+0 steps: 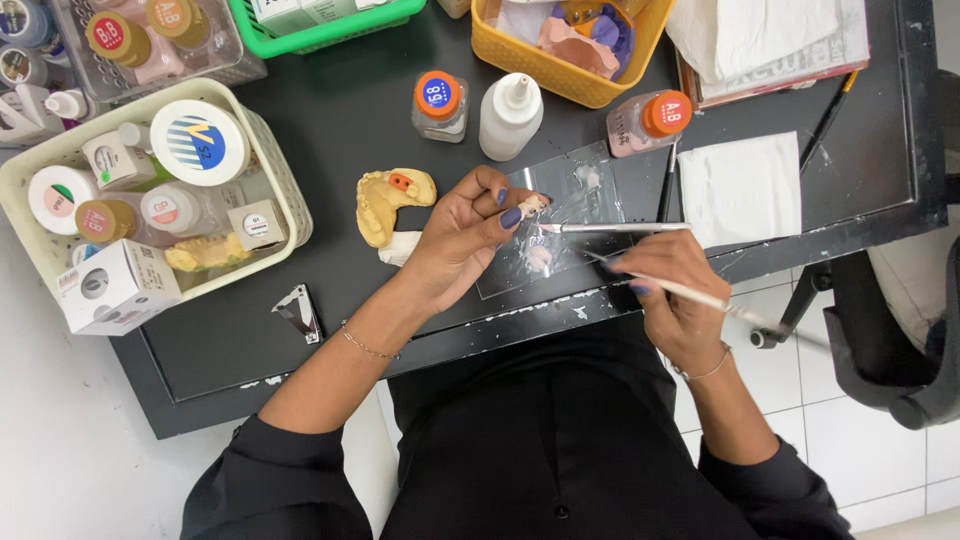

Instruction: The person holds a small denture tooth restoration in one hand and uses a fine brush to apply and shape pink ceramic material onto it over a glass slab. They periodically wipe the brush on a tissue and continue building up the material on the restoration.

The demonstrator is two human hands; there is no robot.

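My left hand (pixel 465 235) is curled, thumb and fingertips pinched on a small tooth piece (pixel 532 206), held just above the glass slab (pixel 590 200). Piece is pale with a pinkish tint; detail too small to read.

My right hand (pixel 665 290) is closed in a pen grip on a thin brush (pixel 700 295). Its handle runs out to the right past my wrist; the tip end points left toward the slab, near the pink smear (pixel 540 258). A metal tool (pixel 612 228) lies across the slab between my two hands; cannot tell whether my right fingers touch it.

Slab sits on the dark table (pixel 340 130), near its front edge. Just left of my left hand: a yellow jaw cast (pixel 385 200), a white bit under it. Behind the slab: two orange-capped jars (pixel 440 100) (pixel 650 118) and a white squeeze bottle (pixel 510 115). White tissue (pixel 740 185) to the right. Cream basket (pixel 290 190) of jars far left; yellow basket (pixel 560 70) at the back.
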